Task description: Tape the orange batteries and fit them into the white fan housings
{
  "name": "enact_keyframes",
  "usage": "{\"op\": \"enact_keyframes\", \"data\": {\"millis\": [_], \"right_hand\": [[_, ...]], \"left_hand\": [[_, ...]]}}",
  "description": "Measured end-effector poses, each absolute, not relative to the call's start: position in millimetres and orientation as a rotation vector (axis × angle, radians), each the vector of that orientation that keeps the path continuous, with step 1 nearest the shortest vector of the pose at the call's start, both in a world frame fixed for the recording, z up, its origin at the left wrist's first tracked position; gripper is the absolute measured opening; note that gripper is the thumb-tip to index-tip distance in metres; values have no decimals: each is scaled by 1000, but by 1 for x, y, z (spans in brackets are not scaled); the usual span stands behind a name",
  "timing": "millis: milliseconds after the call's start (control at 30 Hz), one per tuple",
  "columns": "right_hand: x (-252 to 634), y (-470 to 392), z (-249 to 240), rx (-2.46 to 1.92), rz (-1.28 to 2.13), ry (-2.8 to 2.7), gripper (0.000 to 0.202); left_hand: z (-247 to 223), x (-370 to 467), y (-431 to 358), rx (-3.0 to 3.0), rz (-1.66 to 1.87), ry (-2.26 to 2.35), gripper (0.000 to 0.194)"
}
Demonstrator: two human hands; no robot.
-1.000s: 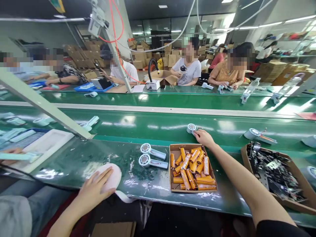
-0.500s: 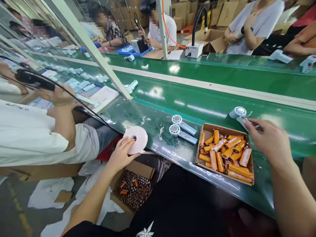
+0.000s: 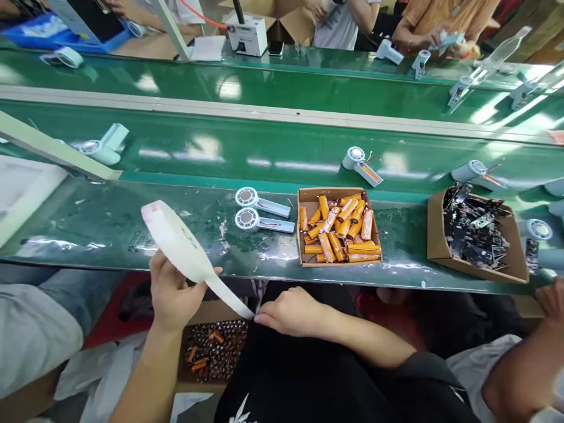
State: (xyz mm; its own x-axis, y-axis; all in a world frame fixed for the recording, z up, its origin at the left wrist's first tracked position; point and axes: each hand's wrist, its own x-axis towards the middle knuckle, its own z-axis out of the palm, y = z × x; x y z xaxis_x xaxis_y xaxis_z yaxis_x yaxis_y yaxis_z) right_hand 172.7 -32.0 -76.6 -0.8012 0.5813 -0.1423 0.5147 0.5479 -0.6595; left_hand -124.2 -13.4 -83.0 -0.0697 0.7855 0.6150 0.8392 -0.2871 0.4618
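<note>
In my left hand (image 3: 176,294) is a large roll of white tape (image 3: 178,241), tilted above the bench's front edge. A strip of tape (image 3: 229,298) runs from the roll down to my right hand (image 3: 291,311), whose fingers pinch its end over my lap. Two light-blue handheld fan bodies (image 3: 273,225) lie side by side on the bench, handles to the right. Beside them stands a cardboard tray (image 3: 338,264) of orange wrapped battery cells (image 3: 337,244). Behind it, a fan body with an orange cell in its handle (image 3: 363,166) rests on the green belt.
At right stands a box of black circuit boards (image 3: 476,229). More fan bodies (image 3: 103,144) lie along the green conveyor (image 3: 229,141). A metal post (image 3: 53,147) slants at left. Below the bench is a box of small parts (image 3: 215,352). Co-workers sit opposite and on both sides.
My right hand has left the fan body on the belt and come down to the tape's end. My left hand has lifted and tilted the roll. The view has turned right.
</note>
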Motion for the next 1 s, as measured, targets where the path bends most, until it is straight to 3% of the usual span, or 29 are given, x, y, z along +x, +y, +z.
{"op": "enact_keyframes", "data": {"millis": [67, 233, 300, 433, 600, 700, 800, 1000], "right_hand": [[200, -19, -57, -976, 924, -2651, 44], [261, 54, -19, -1298, 214, -2552, 31], [268, 77, -21, -1393, 110, -2640, 28], [268, 94, -32, -1348, 346, -2538, 17], [275, 79, -23, -1065, 1184, -1637, 38], [275, 61, -18, -880, 1473, -1336, 42], [272, 46, -17, -885, 1474, -1395, 39], [271, 35, -17, -1140, 969, -1793, 34]], "left_hand": [[-88, -117, -12, -2071, -1326, -1823, 52], [-94, -81, -5, -2248, -1233, -1718, 61], [-94, -65, 0, -2336, -1196, -1648, 61], [-89, -42, 4, -2427, -1133, -1476, 65], [-75, -32, -2, -2481, -1012, -1394, 59], [-67, -29, -6, -2510, -900, -1350, 55], [-62, -28, -7, -2522, -829, -1309, 52], [-57, -22, -6, -2513, -755, -1268, 58]]}}
